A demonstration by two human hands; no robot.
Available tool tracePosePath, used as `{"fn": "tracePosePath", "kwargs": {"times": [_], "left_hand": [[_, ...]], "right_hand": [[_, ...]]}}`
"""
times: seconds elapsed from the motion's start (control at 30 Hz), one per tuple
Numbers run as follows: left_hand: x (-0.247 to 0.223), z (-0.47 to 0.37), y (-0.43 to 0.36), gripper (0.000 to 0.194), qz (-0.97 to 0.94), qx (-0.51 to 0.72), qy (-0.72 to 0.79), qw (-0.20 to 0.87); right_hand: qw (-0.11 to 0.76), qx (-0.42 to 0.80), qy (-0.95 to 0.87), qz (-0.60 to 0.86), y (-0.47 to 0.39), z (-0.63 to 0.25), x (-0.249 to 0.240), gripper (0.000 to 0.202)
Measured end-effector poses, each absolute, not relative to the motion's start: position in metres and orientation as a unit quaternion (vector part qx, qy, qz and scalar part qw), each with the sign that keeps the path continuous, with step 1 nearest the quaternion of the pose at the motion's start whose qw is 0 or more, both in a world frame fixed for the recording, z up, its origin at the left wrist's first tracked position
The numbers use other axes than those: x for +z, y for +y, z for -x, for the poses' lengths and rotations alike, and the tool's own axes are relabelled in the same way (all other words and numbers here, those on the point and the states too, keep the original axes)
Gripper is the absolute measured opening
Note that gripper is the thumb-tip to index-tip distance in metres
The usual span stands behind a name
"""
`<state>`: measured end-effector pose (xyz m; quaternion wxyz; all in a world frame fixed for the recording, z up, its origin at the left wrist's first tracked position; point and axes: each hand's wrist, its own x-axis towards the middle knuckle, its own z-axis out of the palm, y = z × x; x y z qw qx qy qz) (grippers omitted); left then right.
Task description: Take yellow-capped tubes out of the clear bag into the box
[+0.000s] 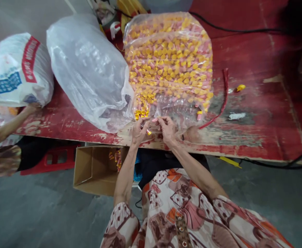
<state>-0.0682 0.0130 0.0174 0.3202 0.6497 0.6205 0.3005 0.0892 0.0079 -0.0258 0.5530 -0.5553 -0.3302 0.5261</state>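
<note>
At the table's front edge my left hand (140,131) is closed on a small piece with a yellow end (148,132), which sticks out below its fingers. Just to the right, my right hand (167,129) is pinched on a small pink-and-white piece (154,120) between the two hands. Beyond them lies a clear plastic bag (177,106) full of small pink pieces with yellow caps (166,65). One capped pink piece (199,115) stands apart near the bag's lower right. Several yellow caps lie close above my left hand.
A whitish plastic bag (86,69) lies left of the capped pieces. Farther left are a printed sack (19,69) and another person's arm (8,125). A cardboard box (96,170) sits below the red table (259,113). Red cord (224,100) and black cable (233,30) are at right.
</note>
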Motion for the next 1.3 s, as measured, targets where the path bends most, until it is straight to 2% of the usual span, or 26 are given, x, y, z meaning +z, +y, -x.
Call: {"fn": "tracePosePath", "kwargs": {"times": [0.1, 0.23, 0.4, 0.6, 0.73, 0.9, 0.97, 1.07, 1.13, 1.2, 1.3], "left_hand": [[0.018, 0.060, 0.018, 0.019, -0.707, 0.237, 0.614, 0.260], [0.015, 0.042, 0.023, 0.015, -0.760, 0.134, 0.606, 0.191], [0.020, 0.035, 0.031, 0.012, -0.780, 0.088, 0.590, 0.189], [0.015, 0.030, 0.025, 0.018, -0.748, 0.139, 0.622, 0.187], [0.003, 0.021, 0.020, 0.017, -0.738, 0.152, 0.613, 0.236], [0.008, 0.062, -0.003, 0.018, -0.679, 0.234, 0.638, 0.280], [0.013, 0.098, -0.030, 0.020, -0.605, 0.314, 0.689, 0.245], [0.015, 0.160, -0.083, 0.029, -0.441, 0.411, 0.786, 0.139], [0.008, 0.197, -0.119, 0.030, -0.342, 0.407, 0.839, 0.117], [-0.001, 0.221, -0.145, 0.026, -0.291, 0.355, 0.876, 0.146], [-0.013, 0.235, -0.148, 0.026, -0.311, 0.306, 0.893, 0.109]], "right_hand": [[0.498, 0.482, -0.435, 0.574, 0.003, -0.120, -0.029, 0.044], [0.483, 0.352, -0.479, 0.643, 0.005, -0.170, -0.038, 0.038], [0.473, 0.274, -0.498, 0.673, 0.010, -0.200, -0.055, 0.034], [0.464, 0.252, -0.533, 0.661, 0.010, -0.197, -0.062, 0.034], [0.475, 0.240, -0.523, 0.666, 0.007, -0.199, -0.063, 0.038], [0.480, 0.215, -0.537, 0.659, 0.007, -0.201, -0.065, 0.039], [0.473, 0.211, -0.541, 0.663, 0.007, -0.202, -0.066, 0.039], [0.457, 0.201, -0.539, 0.679, 0.007, -0.204, -0.069, 0.040], [0.449, 0.197, -0.539, 0.685, 0.007, -0.205, -0.071, 0.042], [0.446, 0.194, -0.543, 0.685, 0.007, -0.206, -0.072, 0.045], [0.445, 0.183, -0.549, 0.684, 0.006, -0.207, -0.068, 0.049]]}}
